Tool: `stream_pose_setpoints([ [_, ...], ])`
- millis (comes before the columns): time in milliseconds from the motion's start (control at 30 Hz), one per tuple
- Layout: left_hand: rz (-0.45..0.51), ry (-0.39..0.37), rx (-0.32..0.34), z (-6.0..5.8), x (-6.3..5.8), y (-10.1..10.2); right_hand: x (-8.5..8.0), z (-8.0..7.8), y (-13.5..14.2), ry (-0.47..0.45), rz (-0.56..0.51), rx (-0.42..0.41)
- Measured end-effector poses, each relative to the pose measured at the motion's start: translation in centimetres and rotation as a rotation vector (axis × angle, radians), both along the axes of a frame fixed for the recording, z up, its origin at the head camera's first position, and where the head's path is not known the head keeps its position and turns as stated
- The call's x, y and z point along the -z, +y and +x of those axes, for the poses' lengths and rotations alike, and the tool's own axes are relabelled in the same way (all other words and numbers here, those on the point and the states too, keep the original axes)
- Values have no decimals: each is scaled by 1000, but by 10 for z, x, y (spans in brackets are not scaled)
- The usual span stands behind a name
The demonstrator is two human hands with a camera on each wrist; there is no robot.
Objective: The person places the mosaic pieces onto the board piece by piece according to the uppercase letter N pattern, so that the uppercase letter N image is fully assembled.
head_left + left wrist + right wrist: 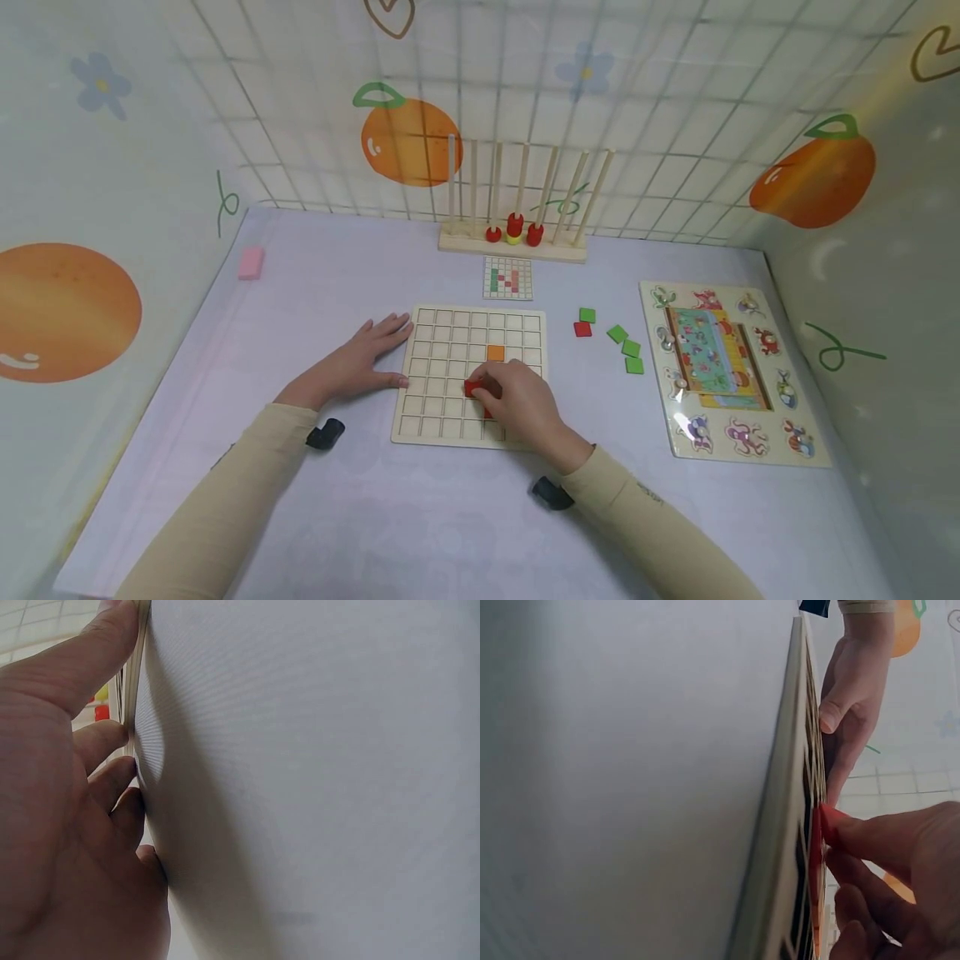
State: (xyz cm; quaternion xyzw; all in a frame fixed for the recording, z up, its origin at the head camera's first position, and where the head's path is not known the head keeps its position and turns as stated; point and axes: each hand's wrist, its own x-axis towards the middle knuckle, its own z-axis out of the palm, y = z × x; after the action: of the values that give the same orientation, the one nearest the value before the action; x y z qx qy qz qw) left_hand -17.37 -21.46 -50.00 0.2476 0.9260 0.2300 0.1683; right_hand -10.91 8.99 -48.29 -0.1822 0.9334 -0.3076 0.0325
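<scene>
A wooden grid board (442, 317) lies flat on the table, with an orange square tile (496, 353) in one of its cells. My right hand (525, 404) pinches a red square tile (472, 388) between thumb and fingers, right at the board's surface; in the right wrist view the red tile (831, 823) is tilted against the grid. Another red tile (487, 412) shows partly under that hand. My left hand (363, 358) rests along the board's left edge, fingers extended and touching it. A small pattern card (507, 278) with coloured squares lies behind the board.
Right of the board lie several loose green tiles (631, 349) and a red tile (582, 329). A wooden peg stand (517, 248) with beads stands at the back. An animal puzzle board (738, 425) is at the right, a pink block (251, 262) at the back left.
</scene>
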Motion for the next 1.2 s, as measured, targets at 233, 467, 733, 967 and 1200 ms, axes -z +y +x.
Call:
stream_pose_setpoints([
  [233,-3,0,-3,0,1,0,2,0,0,56,33,4],
  [467,1,-1,-7,0,0,0,3,0,1,51,41,1],
  [733,1,-3,-6,0,0,1,2,1,6,18,28,14],
  [967,11,-5,-3,0,-1,1,-1,0,18,-6,-2,57],
  [1200,18,6,9,1,-2,0,-1,-3,37,-30,3,113],
])
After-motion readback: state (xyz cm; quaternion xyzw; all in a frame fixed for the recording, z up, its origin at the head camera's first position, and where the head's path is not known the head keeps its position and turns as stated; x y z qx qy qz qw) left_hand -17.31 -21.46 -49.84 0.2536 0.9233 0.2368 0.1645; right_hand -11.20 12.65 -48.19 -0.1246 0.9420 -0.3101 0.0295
